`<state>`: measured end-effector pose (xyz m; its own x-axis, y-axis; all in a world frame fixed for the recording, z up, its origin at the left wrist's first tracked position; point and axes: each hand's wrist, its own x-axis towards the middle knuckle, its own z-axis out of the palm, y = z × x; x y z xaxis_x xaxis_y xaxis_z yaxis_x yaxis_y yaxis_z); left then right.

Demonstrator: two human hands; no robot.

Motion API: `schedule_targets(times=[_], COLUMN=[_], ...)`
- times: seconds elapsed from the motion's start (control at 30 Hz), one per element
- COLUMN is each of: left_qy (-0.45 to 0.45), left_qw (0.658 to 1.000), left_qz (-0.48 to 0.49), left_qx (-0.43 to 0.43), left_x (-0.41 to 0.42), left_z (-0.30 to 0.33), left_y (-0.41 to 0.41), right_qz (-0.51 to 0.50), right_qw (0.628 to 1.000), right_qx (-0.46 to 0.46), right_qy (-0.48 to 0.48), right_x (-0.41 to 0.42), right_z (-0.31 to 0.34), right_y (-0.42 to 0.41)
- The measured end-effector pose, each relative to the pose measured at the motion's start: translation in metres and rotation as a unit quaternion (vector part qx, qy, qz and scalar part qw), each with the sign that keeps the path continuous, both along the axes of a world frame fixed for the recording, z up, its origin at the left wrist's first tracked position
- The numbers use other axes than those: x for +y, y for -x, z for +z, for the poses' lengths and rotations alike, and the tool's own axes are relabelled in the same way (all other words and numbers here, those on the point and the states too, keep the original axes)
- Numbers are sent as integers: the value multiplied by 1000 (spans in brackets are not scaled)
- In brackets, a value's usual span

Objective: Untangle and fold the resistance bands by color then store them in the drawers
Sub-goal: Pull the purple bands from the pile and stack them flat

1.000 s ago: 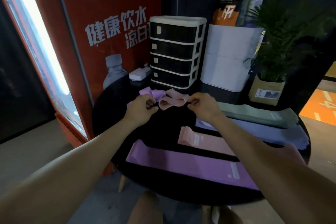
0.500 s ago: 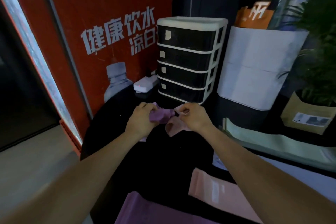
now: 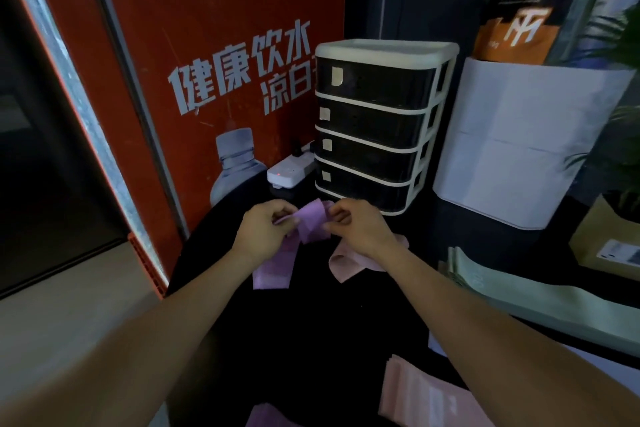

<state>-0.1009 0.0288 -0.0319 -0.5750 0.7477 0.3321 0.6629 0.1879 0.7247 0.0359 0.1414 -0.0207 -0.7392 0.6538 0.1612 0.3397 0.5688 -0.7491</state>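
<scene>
A: What are the hands doing?

B: The left hand [image 3: 265,230] and the right hand [image 3: 356,227] both pinch a soft, flat purple elastic resistance band [image 3: 311,224], fingers curled into its folded middle. One matte tail of it hangs down to the glossy black round table [image 3: 311,340].

A: And the pink one?

B: A pale pink fabric resistance band [image 3: 349,262] lies crumpled in a loop on the table, under the right wrist. I cannot tell whether it touches the purple one.

A: Where are the drawers?

B: Just behind the hands stands a boxy plastic drawer unit [image 3: 379,125], cream frame with four dark translucent fronts, all pushed in, each with a small pale label.

A: Anything else folded?

B: A flat sage-green band [image 3: 519,295] lies at the right, and another flat pink band [image 3: 426,395] at the near edge.
</scene>
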Motion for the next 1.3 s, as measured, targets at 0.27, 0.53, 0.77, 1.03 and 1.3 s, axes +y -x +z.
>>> schedule_targets(times=[0.27, 0.53, 0.77, 1.03, 1.3], left_qy=[-68, -98, -77, 56, 200], left_qw=[998, 995, 995, 988, 966], left_qz=[-18, -27, 28, 69, 52], left_qx=[-8, 9, 56, 127, 158], left_x=[-18, -33, -46, -68, -64], left_z=[43, 86, 93, 72, 44], left_y=[0, 6, 6, 24, 16], right_qz=[-8, -42, -103, -212, -220], right_qw=[997, 987, 975, 949, 935], right_qx=[68, 155, 195, 233, 279], right_qy=[-34, -3, 0, -12, -3], right_x=[-17, -23, -13, 7, 6], right_z=[45, 105, 117, 117, 127], right_y=[9, 8, -6, -31, -37])
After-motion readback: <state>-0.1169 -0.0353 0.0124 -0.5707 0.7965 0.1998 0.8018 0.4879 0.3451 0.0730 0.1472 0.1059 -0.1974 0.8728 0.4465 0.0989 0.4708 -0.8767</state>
